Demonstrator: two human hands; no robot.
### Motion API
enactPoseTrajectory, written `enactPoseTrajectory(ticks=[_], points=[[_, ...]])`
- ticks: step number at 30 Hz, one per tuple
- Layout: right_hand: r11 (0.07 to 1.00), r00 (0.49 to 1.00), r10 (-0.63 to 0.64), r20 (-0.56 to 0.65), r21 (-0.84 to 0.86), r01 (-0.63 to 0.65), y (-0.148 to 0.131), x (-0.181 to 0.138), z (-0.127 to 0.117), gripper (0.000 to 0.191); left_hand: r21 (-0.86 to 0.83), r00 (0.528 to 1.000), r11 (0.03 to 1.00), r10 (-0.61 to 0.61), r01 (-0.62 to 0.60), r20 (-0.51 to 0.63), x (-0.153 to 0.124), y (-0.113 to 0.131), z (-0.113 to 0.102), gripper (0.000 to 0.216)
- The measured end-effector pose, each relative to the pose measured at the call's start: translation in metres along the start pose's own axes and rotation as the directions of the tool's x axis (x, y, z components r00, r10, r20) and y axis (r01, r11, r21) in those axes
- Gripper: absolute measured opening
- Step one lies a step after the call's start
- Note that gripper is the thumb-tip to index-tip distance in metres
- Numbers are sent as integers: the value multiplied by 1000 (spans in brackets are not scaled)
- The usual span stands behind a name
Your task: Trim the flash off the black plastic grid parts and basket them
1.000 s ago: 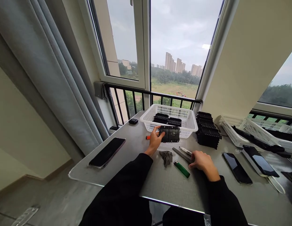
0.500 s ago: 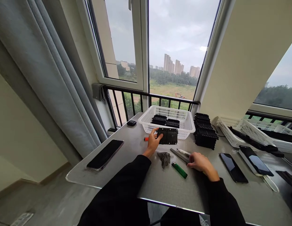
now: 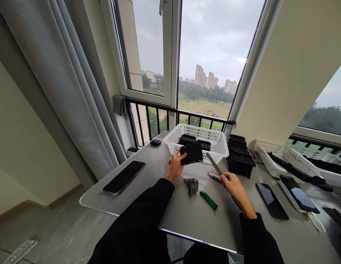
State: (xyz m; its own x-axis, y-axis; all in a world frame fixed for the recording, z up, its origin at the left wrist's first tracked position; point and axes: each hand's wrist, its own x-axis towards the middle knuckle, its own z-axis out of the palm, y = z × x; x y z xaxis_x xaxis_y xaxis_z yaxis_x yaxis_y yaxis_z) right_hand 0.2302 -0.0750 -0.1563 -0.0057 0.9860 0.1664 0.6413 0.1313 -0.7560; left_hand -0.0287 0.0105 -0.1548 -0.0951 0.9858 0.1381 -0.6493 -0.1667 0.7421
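Above the grey table [image 3: 186, 217], just on the near side of the white basket [image 3: 218, 156], a black part [image 3: 192, 153] is held up in the left hand [image 3: 175, 165]. Its long axis runs across the view, left to right, the right end a little higher, and its broad face is turned toward the wearer. It is a flat, dark rectangle with small notches and tabs along its edges. The left thumb presses over the left end, fingers behind, closed firmly on it. To the right, the right hand [image 3: 231, 185] pinches the near end of a slim grey strip [image 3: 214, 163] between thumb and fingers. The strip is straight and flat, slanting away and leftward, its free tip near the part's right end but apart from it.
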Motion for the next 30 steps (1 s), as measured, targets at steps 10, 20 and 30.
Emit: enactPoseTrajectory(ticks=[10,20,30], points=[[996,982,-31,-185,77,46,-29,-9,2,36,177,999,984,24,-30,39,-7,-12,3,64],[976,915,-201,-351,-149,158,-44,-14,14,49,401,991,911,47,-94,126,-23,-21,13,52],[961,922,-206,-329,-248,126,-26,-6,34,41,482,962,852,83,-205,262,-41,-20,27,36]])
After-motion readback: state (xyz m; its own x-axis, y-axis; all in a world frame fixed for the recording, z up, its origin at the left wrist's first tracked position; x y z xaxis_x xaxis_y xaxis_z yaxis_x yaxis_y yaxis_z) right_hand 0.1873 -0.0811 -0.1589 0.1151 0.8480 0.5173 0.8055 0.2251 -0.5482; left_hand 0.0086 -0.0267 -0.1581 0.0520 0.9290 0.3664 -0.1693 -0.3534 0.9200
